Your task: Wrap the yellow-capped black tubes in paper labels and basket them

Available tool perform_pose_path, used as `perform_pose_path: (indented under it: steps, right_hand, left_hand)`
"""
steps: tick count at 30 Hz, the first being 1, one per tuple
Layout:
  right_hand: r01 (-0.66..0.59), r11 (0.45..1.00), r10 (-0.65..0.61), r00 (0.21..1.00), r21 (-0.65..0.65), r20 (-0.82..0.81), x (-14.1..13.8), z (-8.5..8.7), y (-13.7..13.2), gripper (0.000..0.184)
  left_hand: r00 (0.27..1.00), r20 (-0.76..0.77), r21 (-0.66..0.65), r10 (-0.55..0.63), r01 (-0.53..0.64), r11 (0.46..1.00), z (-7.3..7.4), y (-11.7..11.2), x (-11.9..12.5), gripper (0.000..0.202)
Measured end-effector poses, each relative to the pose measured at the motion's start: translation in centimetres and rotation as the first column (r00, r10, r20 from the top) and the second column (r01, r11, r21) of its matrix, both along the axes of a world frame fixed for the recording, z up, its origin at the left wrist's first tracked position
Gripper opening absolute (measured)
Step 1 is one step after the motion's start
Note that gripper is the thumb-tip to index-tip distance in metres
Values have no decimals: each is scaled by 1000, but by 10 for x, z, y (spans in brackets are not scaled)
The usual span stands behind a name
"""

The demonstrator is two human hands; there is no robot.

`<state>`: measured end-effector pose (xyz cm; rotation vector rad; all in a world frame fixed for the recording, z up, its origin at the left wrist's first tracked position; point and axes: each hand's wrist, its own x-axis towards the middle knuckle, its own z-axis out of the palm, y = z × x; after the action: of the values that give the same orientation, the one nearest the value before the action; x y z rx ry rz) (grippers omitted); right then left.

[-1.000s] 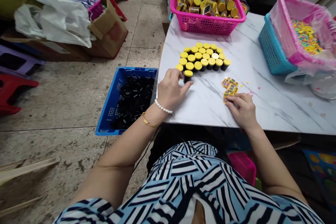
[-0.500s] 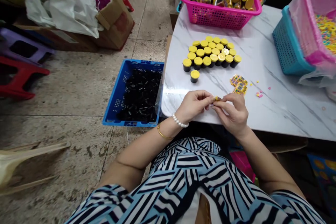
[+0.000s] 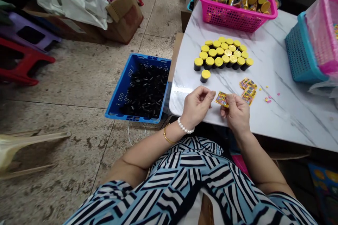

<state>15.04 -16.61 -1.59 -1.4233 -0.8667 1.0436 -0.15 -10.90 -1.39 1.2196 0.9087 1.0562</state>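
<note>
My right hand (image 3: 237, 110) pinches a small yellow printed label (image 3: 221, 99) between thumb and fingers, above the table's near edge. Just left of the label's free corner, my left hand (image 3: 198, 103) has thumb and fingers pressed together; anything between them is too small to make out. More printed labels (image 3: 248, 90) lie in a loose pile beyond my right hand. Several black tubs with yellow lids (image 3: 227, 53) stand upright in close rows farther back. A single lidded tub (image 3: 205, 76) stands in front of them, nearer my left hand.
On the marble-patterned table (image 3: 290, 119), a pink basket (image 3: 237, 19) holds wrapped yellow-capped tubs. A teal basket (image 3: 303, 52) stands at right, and tiny coloured bits (image 3: 268, 100) lie near the labels. Left of the table, a blue crate (image 3: 116, 102) of black pieces sits on the floor.
My hands were together over a small piece; now they are apart. The label shows flat in my right hand, while my left hand has drawn away. The view has shifted slightly.
</note>
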Motion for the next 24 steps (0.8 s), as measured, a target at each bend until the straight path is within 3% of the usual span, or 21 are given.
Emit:
perform_pose_path:
  steps: [7, 13, 17, 20, 24]
  right_hand:
    - [-18, 991, -11, 977, 135, 212, -10, 0, -2, 37]
    - [-61, 962, -49, 920, 266, 388, -15, -3, -3, 30]
    - [-157, 930, -54, 836, 333, 546, -14, 3, 0, 22]
    - [-219, 898, -107, 733, 382, 672, -12, 10, 5, 14]
    - [-260, 883, -129, 666, 390, 735, -15, 15, 11, 7]
  left_hand:
    - [994, -22, 184, 111, -105, 977, 12, -10, -22, 31]
    - [997, -30, 147, 67, -62, 987, 11, -10, -24, 27]
    - [999, -36, 85, 32, -29, 996, 11, -9, -29, 24]
    - [991, -78, 192, 112, -95, 977, 12, -4, -37, 15]
    - [979, -113, 298, 167, -127, 946, 12, 1, -46, 11]
